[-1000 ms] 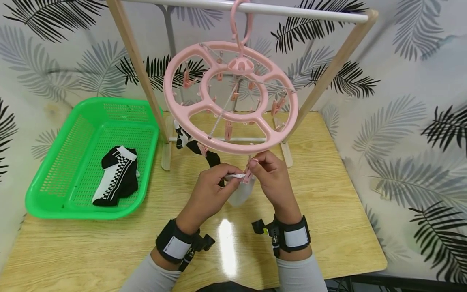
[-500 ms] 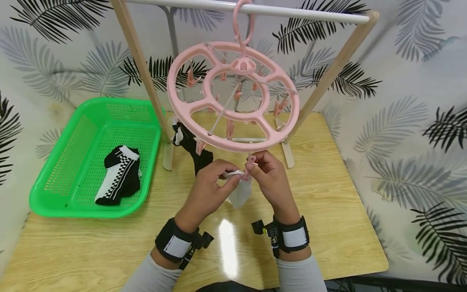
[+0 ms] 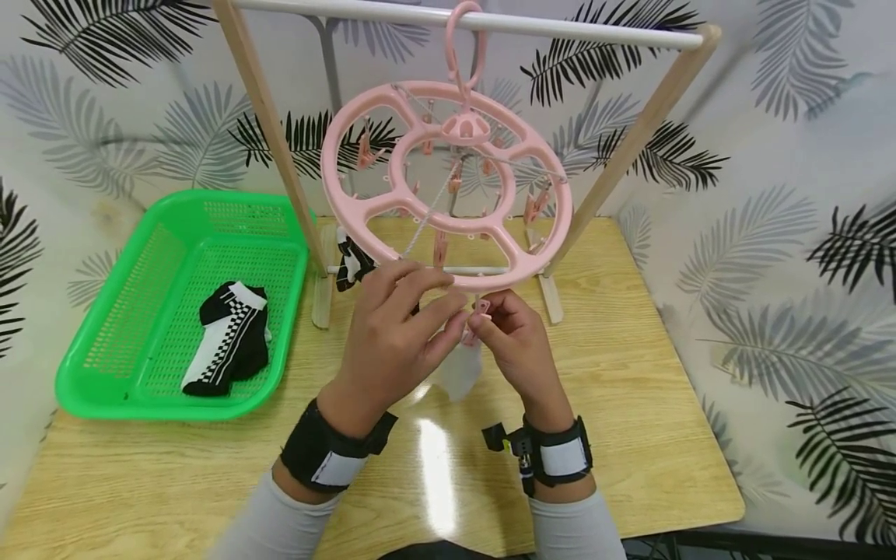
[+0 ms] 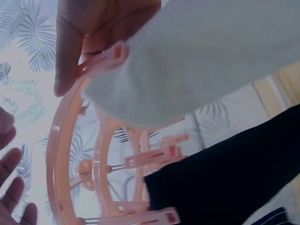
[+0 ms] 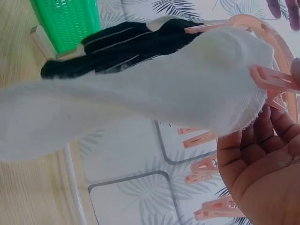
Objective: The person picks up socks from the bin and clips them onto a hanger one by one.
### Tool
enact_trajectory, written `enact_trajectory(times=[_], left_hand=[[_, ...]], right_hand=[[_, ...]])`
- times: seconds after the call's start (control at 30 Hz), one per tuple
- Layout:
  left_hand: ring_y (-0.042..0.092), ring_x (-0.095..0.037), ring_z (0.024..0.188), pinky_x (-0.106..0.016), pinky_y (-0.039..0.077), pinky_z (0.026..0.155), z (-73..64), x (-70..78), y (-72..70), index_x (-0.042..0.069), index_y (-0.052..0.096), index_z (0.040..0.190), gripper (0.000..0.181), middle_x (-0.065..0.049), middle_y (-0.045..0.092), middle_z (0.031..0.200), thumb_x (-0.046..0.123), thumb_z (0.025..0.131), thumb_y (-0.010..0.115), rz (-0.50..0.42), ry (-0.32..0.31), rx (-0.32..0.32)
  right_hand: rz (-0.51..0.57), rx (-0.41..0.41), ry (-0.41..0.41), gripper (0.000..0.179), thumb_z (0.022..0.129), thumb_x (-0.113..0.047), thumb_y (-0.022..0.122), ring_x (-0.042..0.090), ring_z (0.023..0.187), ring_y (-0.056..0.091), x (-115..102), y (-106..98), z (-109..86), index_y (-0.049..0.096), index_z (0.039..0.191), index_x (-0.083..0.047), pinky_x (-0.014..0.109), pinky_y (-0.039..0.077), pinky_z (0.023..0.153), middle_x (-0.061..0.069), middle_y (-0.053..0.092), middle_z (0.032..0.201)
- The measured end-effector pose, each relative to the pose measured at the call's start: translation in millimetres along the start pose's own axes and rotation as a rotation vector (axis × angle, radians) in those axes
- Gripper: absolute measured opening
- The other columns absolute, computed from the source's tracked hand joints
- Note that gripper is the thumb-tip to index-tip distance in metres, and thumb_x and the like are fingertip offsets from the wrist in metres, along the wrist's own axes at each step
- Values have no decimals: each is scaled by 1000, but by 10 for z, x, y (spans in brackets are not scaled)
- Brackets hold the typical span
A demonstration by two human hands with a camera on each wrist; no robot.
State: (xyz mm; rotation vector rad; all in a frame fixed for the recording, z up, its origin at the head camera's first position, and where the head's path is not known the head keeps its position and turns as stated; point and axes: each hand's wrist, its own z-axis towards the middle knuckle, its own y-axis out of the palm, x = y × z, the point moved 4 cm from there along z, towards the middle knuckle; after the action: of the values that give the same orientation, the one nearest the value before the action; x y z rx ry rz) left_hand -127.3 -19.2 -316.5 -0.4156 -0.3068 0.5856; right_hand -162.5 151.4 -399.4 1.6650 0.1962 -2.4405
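Note:
A white sock (image 3: 460, 375) hangs below the front rim of a round pink clip hanger (image 3: 334, 187). Its edge sits in the mouth of a pink clothespin (image 5: 272, 78), which my right hand (image 3: 525, 342) pinches between thumb and fingers. My left hand (image 3: 392, 342) is off the sock, fingers extended near the front rim; whether they touch it I cannot tell. In the left wrist view, its fingertips (image 4: 14, 192) are spread, with nothing held. A black sock (image 4: 225, 173) hangs from another clip close by, mostly hidden behind my left hand in the head view.
A green basket (image 3: 91, 385) at left holds black-and-white socks (image 3: 227, 342). The hanger hooks over a white rail (image 3: 595, 33) on a wooden stand (image 3: 269, 117). More clips (image 3: 439, 249) dangle from the hanger. Leaf-patterned cloth covers the back wall.
My left hand has let go of the white sock and moved up and left, its fingers opening. My right hand stays at the clothespin. The hanger swung slightly.

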Motion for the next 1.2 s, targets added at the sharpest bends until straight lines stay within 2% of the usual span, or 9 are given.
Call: enact_trajectory(times=[0.13,0.23,0.33,0.53,0.67,0.83,0.93,1.03,1.2], left_hand=[[52,-33,109,-49,41,88,74,-62,41,10,77,106,23,-10,65,118,25,88,77,133,-69,-122],[51,-33,110,-50,41,87,75,-110,64,8,78,105,26,-10,64,122,27,88,78,176,-117,-178],[52,-34,108,-51,41,87,76,-144,66,7,78,103,24,-11,65,119,26,88,78,164,-141,-192],[54,-34,103,-50,42,89,50,-199,69,6,77,102,21,-10,67,104,23,88,78,122,-156,-213],[55,-32,99,-47,44,87,31,-247,78,6,77,101,20,-9,67,100,21,87,79,103,-166,-249],[56,-33,98,-46,44,88,50,-296,61,7,76,98,18,-9,67,100,21,88,78,75,-176,-294],[56,-33,97,-46,45,90,78,-312,33,7,76,98,18,-9,68,99,21,87,78,66,-178,-315],[57,-33,96,-46,45,87,115,-322,-5,7,76,98,19,-9,68,99,21,87,79,56,-171,-337],[58,-32,94,-43,46,86,162,-341,-72,7,76,97,18,-8,68,99,20,87,79,28,-156,-379]], right_hand=[[11,-12,6,35,93,-21,71,16,76,61,-1,35,-14,55,99,9,28,54,65,3,59,89],[30,-27,5,42,92,-27,72,16,76,61,-13,62,-18,54,99,10,28,55,66,3,58,90],[32,-26,-9,47,90,-32,73,16,76,61,-26,68,-14,54,98,10,28,55,65,3,57,89],[13,-28,-15,41,92,-30,72,16,76,60,-18,59,-15,56,97,8,28,54,66,3,57,88],[17,-21,-9,42,93,-29,71,15,74,61,7,55,-18,55,99,10,28,54,65,3,57,87],[-40,26,10,22,95,-10,67,17,74,62,22,37,-14,57,100,9,29,54,67,6,58,87],[-147,71,28,12,94,-3,66,19,84,62,32,10,-17,62,102,5,35,52,77,11,61,91],[-230,128,40,16,93,-4,68,21,98,60,49,-33,-40,65,107,3,39,49,86,17,63,100],[-183,180,62,17,94,-1,66,22,98,60,58,-80,-149,64,108,7,32,52,84,20,62,104]])
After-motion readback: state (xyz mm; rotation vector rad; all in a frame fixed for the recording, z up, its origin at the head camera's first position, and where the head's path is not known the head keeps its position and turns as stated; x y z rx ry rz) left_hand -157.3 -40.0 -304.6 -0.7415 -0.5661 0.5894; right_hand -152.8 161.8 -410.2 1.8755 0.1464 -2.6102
